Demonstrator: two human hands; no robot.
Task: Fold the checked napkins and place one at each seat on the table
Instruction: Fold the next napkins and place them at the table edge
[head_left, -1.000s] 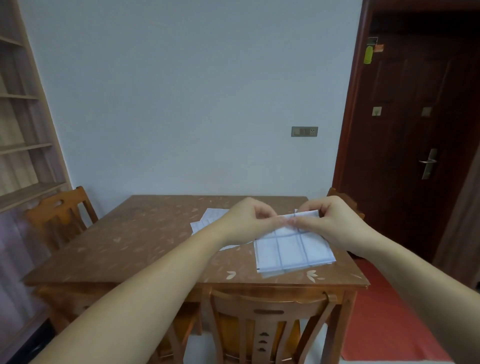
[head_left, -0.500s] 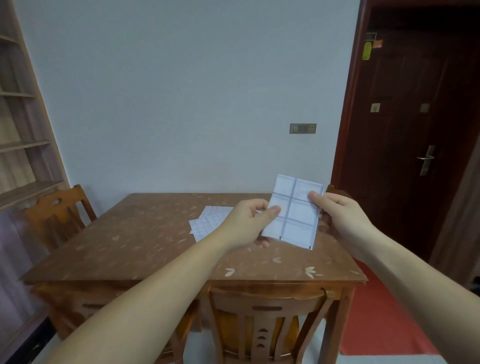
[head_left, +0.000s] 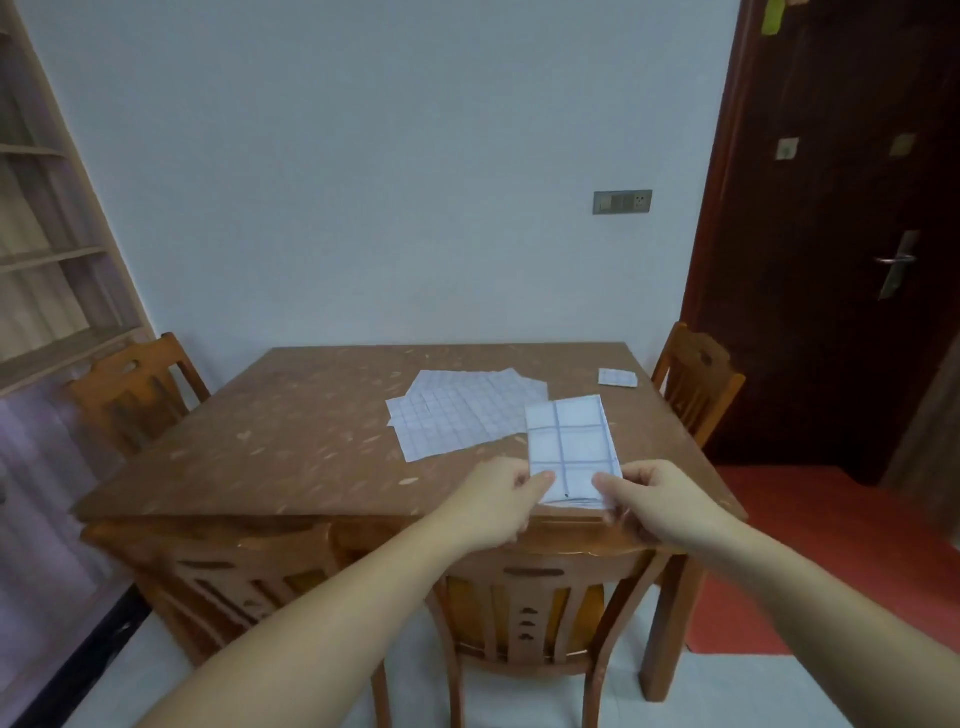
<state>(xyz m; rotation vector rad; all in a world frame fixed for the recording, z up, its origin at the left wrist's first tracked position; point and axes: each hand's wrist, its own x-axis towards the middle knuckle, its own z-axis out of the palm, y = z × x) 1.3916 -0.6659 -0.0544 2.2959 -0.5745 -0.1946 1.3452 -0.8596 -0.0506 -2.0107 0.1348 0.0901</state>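
hands: left hand (head_left: 498, 501) and right hand (head_left: 654, 501) each pinch a near corner of the folded napkin (head_left: 569, 452), likely to lay it square | napkin: lower centre-right of frame, on the table (head_left: 291, 452) edge above the near chair (head_left: 530, 587), marking that seat | stack of unfolded napkins (head_left: 457, 410): mid-frame, within reach | second folded napkin (head_left: 617, 377): right of frame by the side chair (head_left: 696, 374), that seat apparently served

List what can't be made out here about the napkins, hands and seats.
- Head view: how the left hand and right hand grip beneath the folded napkin; it covers the lower fingers.
- Head view: the sheet count in the loose pile; the sheets overlap and the grid is too fine.
- Head view: the folds of the small napkin by the right chair; too small.
- Head view: the near chair seat; the table hides it.
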